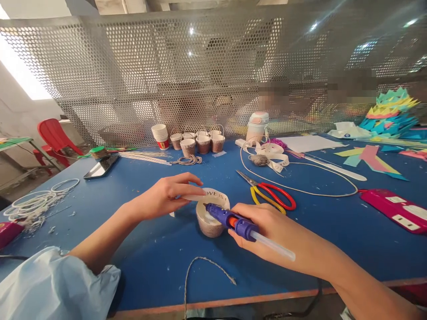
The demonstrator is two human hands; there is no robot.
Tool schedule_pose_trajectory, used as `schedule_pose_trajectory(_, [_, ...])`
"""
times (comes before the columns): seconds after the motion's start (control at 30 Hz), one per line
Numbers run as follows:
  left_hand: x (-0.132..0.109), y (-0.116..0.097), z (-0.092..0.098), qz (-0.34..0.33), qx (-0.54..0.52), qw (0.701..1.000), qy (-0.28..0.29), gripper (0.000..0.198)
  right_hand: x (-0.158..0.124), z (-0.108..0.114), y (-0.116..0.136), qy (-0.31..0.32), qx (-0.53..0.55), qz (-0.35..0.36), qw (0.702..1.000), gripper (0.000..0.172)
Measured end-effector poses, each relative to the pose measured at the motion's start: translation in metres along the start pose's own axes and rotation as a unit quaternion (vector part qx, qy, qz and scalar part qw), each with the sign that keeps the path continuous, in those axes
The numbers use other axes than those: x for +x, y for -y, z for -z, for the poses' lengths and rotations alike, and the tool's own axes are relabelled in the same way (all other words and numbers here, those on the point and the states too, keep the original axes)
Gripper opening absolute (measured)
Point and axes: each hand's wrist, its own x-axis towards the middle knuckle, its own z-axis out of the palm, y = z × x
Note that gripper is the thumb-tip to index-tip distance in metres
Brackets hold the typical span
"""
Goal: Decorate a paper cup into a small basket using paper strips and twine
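My right hand [271, 229] is wrapped round a blue hot glue gun [245, 227] with a clear glue stick poking out of its back. Its nozzle points into a small twine-wrapped cup [211, 229] standing on the blue table. My left hand [168, 195] pinches the end of a white printed ribbon [216, 194], whose lettering runs along the cup's far rim. Just right of the cup lie scissors [273, 195] with red and yellow handles. A loose piece of twine [200, 258] curls in front of the cup.
Finished-looking wrapped cups [203, 143] and stacked paper cups [160, 135] stand at the back, near a bottle [257, 126]. A phone [102, 166] and tangled cord [46, 200] are at left. A pink power strip [395, 210] sits at right. A perforated metal screen [133, 80] rises behind.
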Motion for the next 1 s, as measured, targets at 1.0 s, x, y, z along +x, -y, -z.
schedule_pose_trajectory(1.0, [0.017, -0.023, -0.023, 0.394, -0.308, 0.864, -0.052, 0.014, 0.001, -0.018, -0.003, -0.074, 0.145, -0.053, 0.985, 0.018])
